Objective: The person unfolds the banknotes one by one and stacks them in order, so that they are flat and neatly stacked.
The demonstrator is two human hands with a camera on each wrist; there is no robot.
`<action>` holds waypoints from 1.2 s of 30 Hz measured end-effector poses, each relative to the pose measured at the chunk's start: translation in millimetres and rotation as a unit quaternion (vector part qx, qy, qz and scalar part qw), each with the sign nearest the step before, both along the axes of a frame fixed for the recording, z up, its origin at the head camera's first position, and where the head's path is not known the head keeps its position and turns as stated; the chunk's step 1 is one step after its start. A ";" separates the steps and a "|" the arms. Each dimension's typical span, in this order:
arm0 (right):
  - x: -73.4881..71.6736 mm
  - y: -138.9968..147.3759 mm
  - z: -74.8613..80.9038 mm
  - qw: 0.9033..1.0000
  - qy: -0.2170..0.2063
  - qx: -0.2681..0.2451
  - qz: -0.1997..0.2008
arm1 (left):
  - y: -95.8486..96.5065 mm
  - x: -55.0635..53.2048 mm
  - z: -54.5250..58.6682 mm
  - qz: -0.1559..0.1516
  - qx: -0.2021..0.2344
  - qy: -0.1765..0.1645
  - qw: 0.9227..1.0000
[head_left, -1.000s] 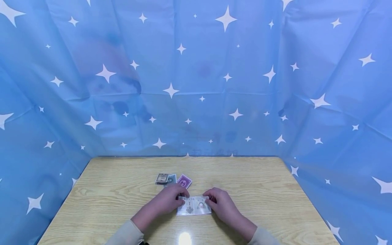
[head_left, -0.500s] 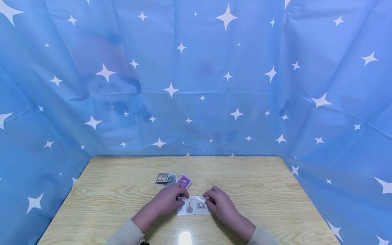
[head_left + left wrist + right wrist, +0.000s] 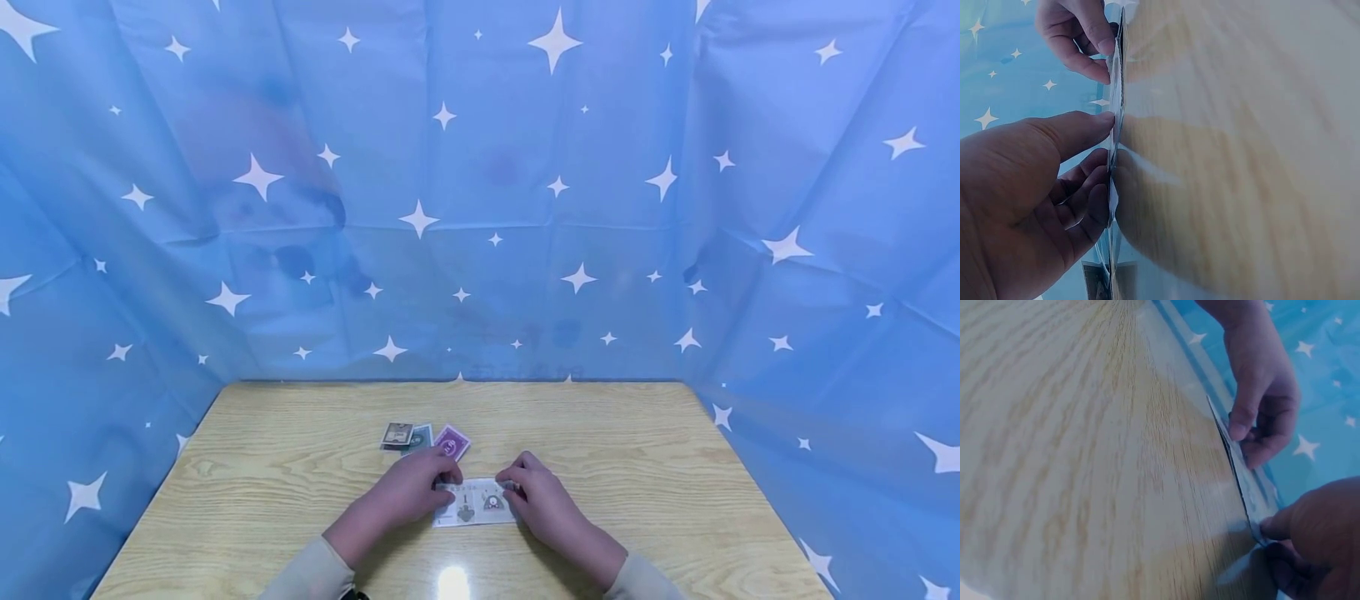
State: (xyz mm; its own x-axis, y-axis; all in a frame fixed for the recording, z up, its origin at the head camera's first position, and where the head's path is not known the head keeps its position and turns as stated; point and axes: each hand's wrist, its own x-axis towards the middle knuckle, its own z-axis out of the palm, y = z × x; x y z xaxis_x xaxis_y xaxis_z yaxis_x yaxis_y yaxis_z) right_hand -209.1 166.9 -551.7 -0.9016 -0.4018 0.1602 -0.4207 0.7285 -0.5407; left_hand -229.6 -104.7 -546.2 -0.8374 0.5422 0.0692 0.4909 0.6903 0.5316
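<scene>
A pale play banknote with a "1" and a small round-headed figure lies lengthwise near the table's front, between both hands. My left hand pinches its left end, thumb on top and fingers at the far edge. At the other end, my right hand pinches it in the same way. Seen edge-on in the left wrist view, the note shows as a thin strip with the left thumb against it. In the right wrist view the note looks slightly lifted along one edge.
Just beyond the left hand lie a purple note, a teal note and a brown note, partly overlapping. They rest on a wood-grain table. A blue curtain with white stars surrounds the table's back and sides.
Both hands keep their hold on the pale note and barely move. The right hand's fingers rise slightly. Shine on the note's surface shifts and fades, so its print shows more clearly.
</scene>
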 end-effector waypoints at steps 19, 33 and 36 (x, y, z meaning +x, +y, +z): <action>-2.8 1.9 5.3 1.000 -0.003 -0.007 -0.002 | -2.1 -2.4 -0.2 0.008 0.003 0.007 1.000; -16.4 -3.3 17.9 1.000 0.015 -0.021 0.002 | -8.3 -5.4 12.9 0.044 0.049 0.014 0.998; -23.7 -7.8 20.5 1.000 -0.005 -0.025 0.008 | -8.7 -8.8 15.9 0.055 0.049 0.030 0.997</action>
